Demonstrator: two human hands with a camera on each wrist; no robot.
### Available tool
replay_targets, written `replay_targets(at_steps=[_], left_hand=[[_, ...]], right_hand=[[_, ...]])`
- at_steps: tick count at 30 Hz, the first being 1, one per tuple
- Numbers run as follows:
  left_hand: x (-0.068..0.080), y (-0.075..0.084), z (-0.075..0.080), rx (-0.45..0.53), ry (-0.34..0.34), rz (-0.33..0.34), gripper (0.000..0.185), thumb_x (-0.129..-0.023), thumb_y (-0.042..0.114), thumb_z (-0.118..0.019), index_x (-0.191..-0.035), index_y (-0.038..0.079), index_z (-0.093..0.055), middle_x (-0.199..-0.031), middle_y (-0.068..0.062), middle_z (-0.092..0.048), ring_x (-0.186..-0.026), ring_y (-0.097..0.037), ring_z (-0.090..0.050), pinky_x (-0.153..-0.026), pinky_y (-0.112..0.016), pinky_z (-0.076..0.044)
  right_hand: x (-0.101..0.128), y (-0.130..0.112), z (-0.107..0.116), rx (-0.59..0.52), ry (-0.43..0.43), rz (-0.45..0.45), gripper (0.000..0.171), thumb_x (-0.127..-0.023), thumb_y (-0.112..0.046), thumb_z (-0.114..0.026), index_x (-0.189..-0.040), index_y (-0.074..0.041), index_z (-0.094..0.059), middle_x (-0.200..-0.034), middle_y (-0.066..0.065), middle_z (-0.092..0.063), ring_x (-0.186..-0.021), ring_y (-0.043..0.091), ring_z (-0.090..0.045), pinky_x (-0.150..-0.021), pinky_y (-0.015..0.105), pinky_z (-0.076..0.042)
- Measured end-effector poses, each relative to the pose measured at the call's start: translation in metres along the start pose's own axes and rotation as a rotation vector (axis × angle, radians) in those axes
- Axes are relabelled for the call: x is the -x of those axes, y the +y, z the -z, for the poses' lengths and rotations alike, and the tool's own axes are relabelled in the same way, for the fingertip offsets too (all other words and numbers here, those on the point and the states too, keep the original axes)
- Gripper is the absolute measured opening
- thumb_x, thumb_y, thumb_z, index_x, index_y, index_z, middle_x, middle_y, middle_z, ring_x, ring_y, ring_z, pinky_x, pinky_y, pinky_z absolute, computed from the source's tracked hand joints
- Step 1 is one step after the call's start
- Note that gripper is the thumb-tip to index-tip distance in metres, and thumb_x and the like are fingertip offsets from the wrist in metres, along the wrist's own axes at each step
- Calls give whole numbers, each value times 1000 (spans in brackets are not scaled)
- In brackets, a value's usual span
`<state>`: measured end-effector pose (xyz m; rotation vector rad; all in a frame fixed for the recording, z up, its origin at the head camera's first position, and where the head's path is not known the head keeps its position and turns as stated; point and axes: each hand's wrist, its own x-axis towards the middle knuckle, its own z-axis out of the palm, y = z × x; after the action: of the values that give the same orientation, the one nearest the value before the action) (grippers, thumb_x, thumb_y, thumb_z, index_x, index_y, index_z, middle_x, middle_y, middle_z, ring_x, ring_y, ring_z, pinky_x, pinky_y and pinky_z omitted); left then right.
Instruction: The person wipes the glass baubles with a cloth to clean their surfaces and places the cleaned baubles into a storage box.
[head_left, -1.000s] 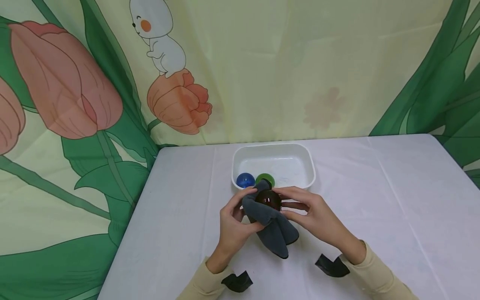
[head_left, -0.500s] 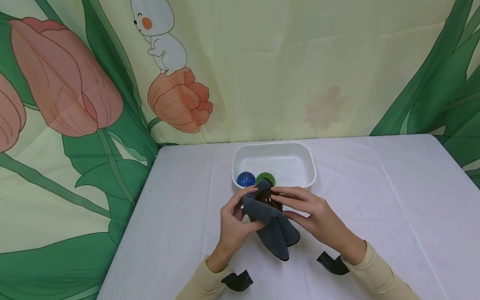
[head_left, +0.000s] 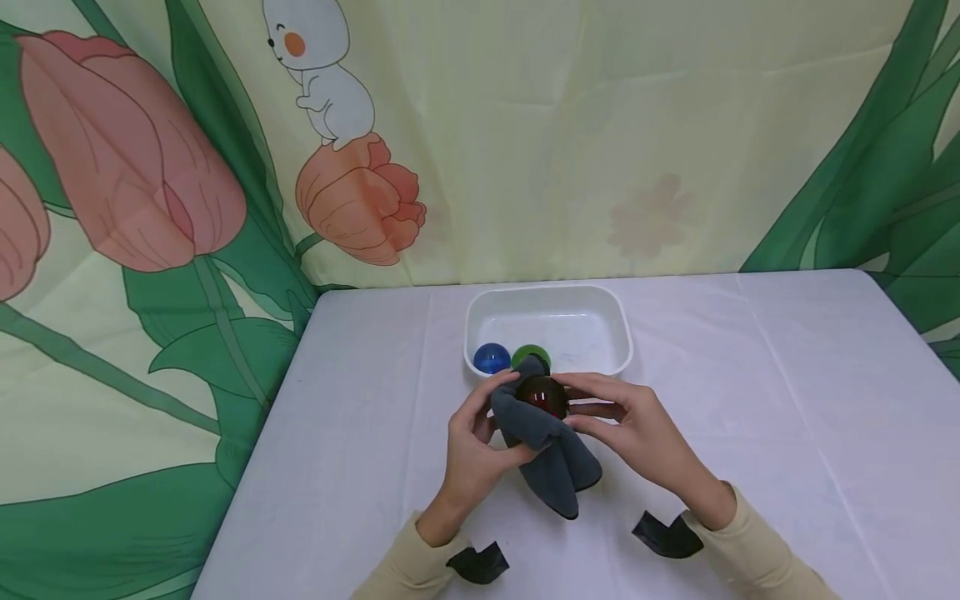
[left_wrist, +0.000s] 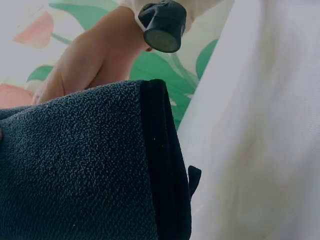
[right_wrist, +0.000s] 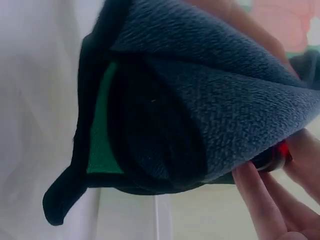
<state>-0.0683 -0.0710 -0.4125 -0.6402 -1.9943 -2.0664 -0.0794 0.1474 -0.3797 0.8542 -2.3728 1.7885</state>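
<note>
Above the table, just in front of the white tub (head_left: 619,329), both hands hold a dark red glossy ball (head_left: 543,395) wrapped partly in a dark grey cloth (head_left: 551,462). My left hand (head_left: 476,442) grips the cloth against the ball from the left. My right hand (head_left: 626,421) holds the ball from the right with fingers curled over it. The cloth (left_wrist: 90,170) fills the left wrist view, and in the right wrist view the cloth (right_wrist: 200,110) hides most of the red ball (right_wrist: 280,152). A blue ball (head_left: 491,358) and a green ball (head_left: 531,356) lie in the tub.
A white cloth covers the table (head_left: 787,400), whose left edge runs down at the left. A flower-printed curtain (head_left: 525,142) hangs right behind it. Black wrist camera mounts (head_left: 667,535) sit on both cream sleeves.
My right fingers slid over the top of the ball and back, so more of the red ball shows now. The cloth shifted slightly in my left hand.
</note>
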Motion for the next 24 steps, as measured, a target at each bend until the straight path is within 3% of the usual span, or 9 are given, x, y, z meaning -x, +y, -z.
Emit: replay_targets(at_steps=[4,8,13,18,24], left_hand=[[1,1,-1,-4,5,9,69,-72,-12,-78,-135,-1,-53,-138,-20,-54,-124,-22,-57,-101,-34,-50],[1,0,0,-12,10,9,67,-72,-11,-78,-134,-2,-54,-136,-21,-55,-122,-22,-58,-100,-35,-50],[1,-2,2,-5,23,14,66,-72,-10,-78,-132,-2,-55,-134,-22,-57,-121,-21,-60,-100,-35,-50],[1,-3,3,6,17,2,65,-72,-9,-78,-132,-4,-54,-133,-24,-56,-119,-20,-60,-98,-36,-51],[2,-3,4,10,14,0,65,-73,-7,-79,-133,-3,-54,-134,-23,-56,-119,-18,-60,-99,-35,-51]], right_hand=[[0,0,3,-37,-29,-71,52,-84,5,-72,-134,-2,-60,-133,18,-62,-108,14,-69,-87,28,-58],[-1,-1,6,33,-71,-53,57,-83,4,-75,-136,-7,-59,-134,13,-62,-110,17,-68,-88,31,-58],[-3,-3,8,201,-89,98,66,-76,4,-81,-136,-12,-60,-138,4,-58,-119,18,-63,-94,25,-53],[-3,-4,4,300,-48,285,71,-68,10,-84,-133,-11,-64,-136,7,-61,-125,20,-58,-100,14,-45],[-3,-3,0,311,-15,345,73,-65,15,-83,-132,-7,-64,-132,12,-63,-122,21,-60,-100,13,-44]])
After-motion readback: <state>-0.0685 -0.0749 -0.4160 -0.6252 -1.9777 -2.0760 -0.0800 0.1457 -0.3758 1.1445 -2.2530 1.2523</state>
